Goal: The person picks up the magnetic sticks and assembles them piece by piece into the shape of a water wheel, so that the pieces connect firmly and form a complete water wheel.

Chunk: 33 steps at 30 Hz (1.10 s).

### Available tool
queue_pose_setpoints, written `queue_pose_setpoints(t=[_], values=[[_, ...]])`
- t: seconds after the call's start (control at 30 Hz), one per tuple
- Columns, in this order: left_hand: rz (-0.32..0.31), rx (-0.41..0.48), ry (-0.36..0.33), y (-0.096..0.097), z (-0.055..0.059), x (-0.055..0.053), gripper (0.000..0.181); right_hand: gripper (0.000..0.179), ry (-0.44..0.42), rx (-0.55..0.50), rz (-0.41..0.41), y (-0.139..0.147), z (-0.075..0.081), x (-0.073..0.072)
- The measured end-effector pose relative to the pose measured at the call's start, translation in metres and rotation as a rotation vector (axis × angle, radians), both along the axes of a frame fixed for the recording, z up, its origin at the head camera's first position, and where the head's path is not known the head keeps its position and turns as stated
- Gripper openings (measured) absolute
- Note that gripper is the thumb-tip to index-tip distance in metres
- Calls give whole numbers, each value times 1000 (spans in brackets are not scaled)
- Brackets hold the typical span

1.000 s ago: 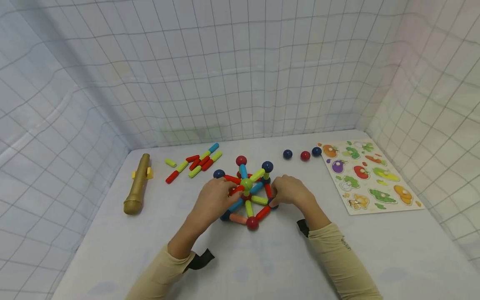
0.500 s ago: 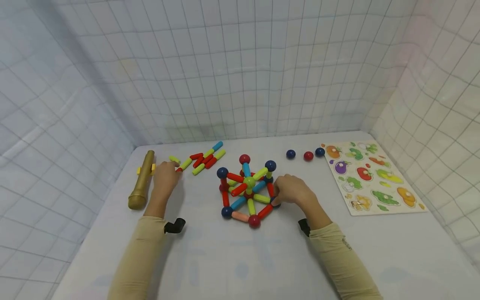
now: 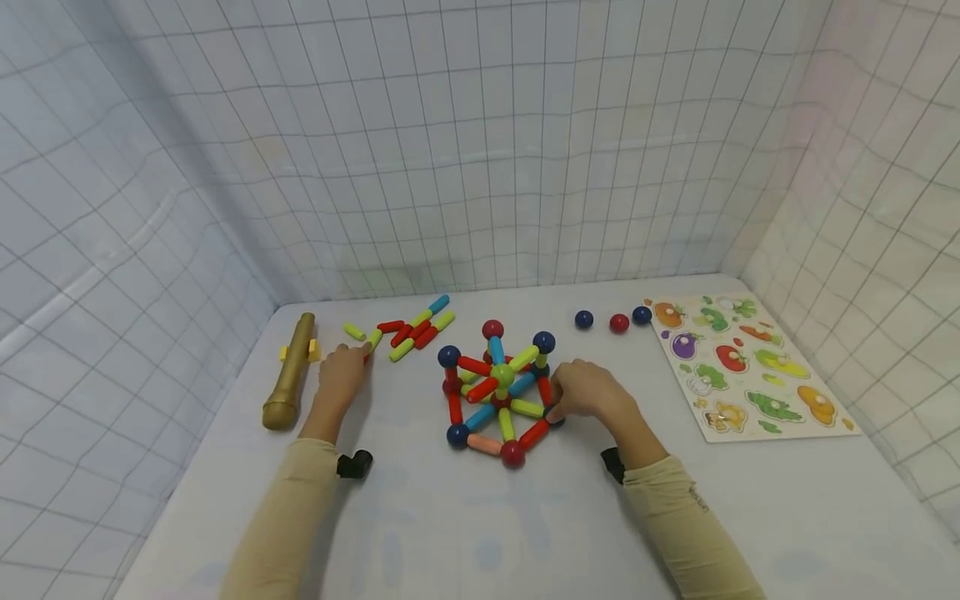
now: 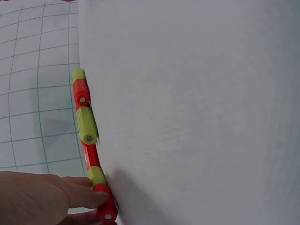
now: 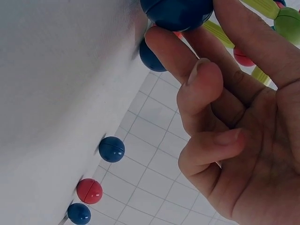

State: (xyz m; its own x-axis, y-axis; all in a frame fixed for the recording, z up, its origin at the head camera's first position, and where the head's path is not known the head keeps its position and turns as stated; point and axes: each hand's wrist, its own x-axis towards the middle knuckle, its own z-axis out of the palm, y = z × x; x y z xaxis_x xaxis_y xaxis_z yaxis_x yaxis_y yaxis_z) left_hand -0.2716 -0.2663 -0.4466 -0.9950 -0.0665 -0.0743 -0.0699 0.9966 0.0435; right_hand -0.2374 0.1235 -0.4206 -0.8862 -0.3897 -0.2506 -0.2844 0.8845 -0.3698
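Pinching a red stick [image 3: 365,357] among the loose sticks [image 3: 411,327] with the left hand [image 3: 341,374], gripping a blue ball [image 5: 177,13] of the stick-and-ball frame [image 3: 498,388] with the right hand [image 3: 588,390] on the worktop [image 3: 480,517].

Worktop [image 3: 465,517]: white, in front of you.
Left: gold tube [image 3: 289,372], loose sticks [image 3: 408,330].
Centre: stick-and-ball frame [image 3: 498,392].
Right: three balls [image 3: 617,322], vegetable puzzle board [image 3: 746,364].
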Motion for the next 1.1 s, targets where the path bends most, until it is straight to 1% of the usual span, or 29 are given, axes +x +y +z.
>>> queue_pose_setpoints(t=[0.07,0.17,0.23,0.3,0.37,0.4,0.47,0.53,0.57,0.63,0.77,0.83,0.97,1.1], values=[[-22,1,-10,0,0,1,39,23,-2,-2,0,1,-1,-1],[-35,16,-44,0,1,4,43,23,-10,-3,0,2,-1,-1],[-29,51,-61,1,3,7,47,23,-16,1,-4,3,-1,-2],[-30,114,-52,5,6,12,52,23,-14,7,-8,4,-2,-2],[-40,220,-40,11,11,22,52,23,-10,11,-6,3,-2,-2],[-49,293,-42,15,14,29,50,23,-9,13,-2,2,-2,-3],[-84,430,-53,25,21,44,42,23,-10,13,8,0,-1,-3],[-121,550,-79,36,26,60,32,23,-10,14,18,-2,0,-3],[-139,596,-94,42,29,66,29,23,-11,17,19,-3,0,-3],[-193,648,-104,55,30,77,26,23,-18,20,13,-3,1,-3],[-274,680,-118,79,30,89,26,23,-23,28,-1,-1,1,-2],[-294,677,-119,89,29,93,26,23,-25,26,-2,0,1,-2],[-308,667,-99,103,28,96,25,23,-26,19,-5,1,2,-2],[-267,669,-94,110,23,96,26,23,-32,15,-15,2,3,-2]])
